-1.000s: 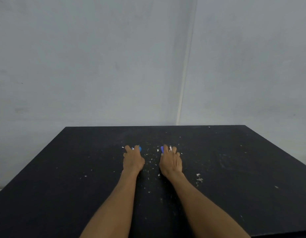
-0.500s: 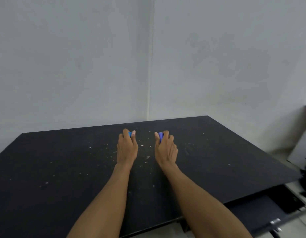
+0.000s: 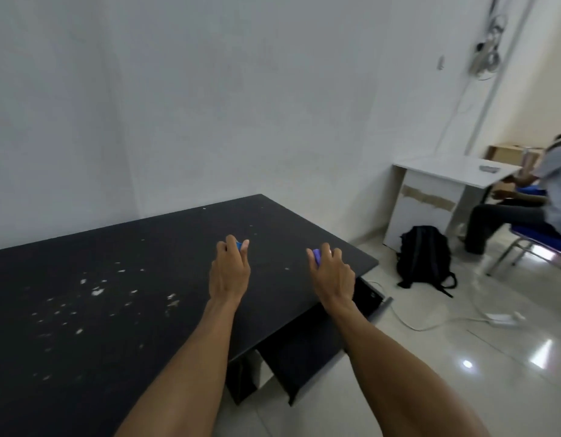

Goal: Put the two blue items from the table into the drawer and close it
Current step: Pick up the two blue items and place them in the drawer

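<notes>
- And they're off the worktop (image 3: 121, 310)! A second ago both hands were pressed down on the dark surface over the two blue items; now each one is lifted and carrying.
- Left hand (image 3: 230, 272): grip closed on a blue item (image 3: 239, 246), only a sliver of blue peeking out between thumb and forefinger at the hand's 12 o'clock.
- Right hand (image 3: 332, 274): grip closed on the other blue item (image 3: 317, 257), showing at the hand's 11 o'clock, over the worktop's right corner.
- The view has swung hard to the right since then: the drawer (image 3: 304, 354), barely a corner half a second ago, now sits open below the worktop's edge at about 5 o'clock from the right hand.
- What that means, by my reading: the pick-up is done for both pieces, and the carry towards the drawer is under way. Dropping them in and pushing it shut are both to come.
- The right hand is nearer the drawer, so it looks likely to go in first.
- Off at 3 o'clock: a black backpack (image 3: 424, 257) on the floor, a white desk (image 3: 446, 171), a seated person (image 3: 525, 209).
- Writing or brands? None that I can read anywhere; the blue items are too hidden to show any label.
</notes>
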A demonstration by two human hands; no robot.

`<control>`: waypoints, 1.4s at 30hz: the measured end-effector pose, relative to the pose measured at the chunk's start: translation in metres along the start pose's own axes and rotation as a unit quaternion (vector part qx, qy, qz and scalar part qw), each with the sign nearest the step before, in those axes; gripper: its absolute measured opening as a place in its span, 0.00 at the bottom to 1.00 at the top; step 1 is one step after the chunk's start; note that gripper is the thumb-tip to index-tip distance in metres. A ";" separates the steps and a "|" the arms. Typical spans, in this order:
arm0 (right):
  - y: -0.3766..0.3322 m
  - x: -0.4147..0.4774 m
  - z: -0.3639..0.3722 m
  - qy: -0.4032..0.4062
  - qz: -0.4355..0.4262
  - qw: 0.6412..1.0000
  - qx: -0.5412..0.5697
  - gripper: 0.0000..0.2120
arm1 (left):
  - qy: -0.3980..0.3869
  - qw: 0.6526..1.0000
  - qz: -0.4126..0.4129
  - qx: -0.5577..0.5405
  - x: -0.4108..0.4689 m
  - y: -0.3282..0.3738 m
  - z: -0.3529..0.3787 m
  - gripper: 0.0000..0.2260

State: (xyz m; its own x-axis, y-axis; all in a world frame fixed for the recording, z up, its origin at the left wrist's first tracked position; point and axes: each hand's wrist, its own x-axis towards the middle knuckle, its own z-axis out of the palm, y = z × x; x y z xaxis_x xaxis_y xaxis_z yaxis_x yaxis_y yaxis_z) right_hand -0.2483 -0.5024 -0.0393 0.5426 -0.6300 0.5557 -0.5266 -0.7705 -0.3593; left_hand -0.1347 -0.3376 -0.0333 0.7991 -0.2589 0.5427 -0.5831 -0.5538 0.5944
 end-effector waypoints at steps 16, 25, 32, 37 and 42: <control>0.119 -0.035 -0.004 -0.232 -0.065 0.959 -0.152 0.17 | -0.010 1.000 -0.010 -0.027 -0.035 0.063 0.056 0.15; 0.087 -0.035 0.042 -0.373 -0.018 0.919 -0.123 0.19 | 0.001 0.999 -0.039 -0.008 -0.035 0.045 0.048 0.14; 0.092 -0.034 0.041 -0.379 -0.006 0.920 -0.100 0.26 | 0.016 0.999 -0.044 -0.016 -0.035 0.051 0.052 0.15; 0.093 -0.036 0.036 -0.333 0.001 0.938 -0.095 0.24 | 0.015 0.999 -0.014 -0.031 -0.052 0.074 0.060 0.15; 0.105 -0.037 0.029 -0.290 0.030 0.952 -0.097 0.19 | -0.008 0.995 0.044 -0.089 -0.091 0.098 0.074 0.14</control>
State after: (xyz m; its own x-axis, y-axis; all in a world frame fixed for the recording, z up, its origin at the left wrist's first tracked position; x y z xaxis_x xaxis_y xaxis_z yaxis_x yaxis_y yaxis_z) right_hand -0.3046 -0.5629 -0.1189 0.7485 -0.6630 0.0108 -0.6480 -0.7348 -0.2003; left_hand -0.2537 -0.4272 -0.0681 0.7447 -0.3143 0.5887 -0.6670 -0.3789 0.6415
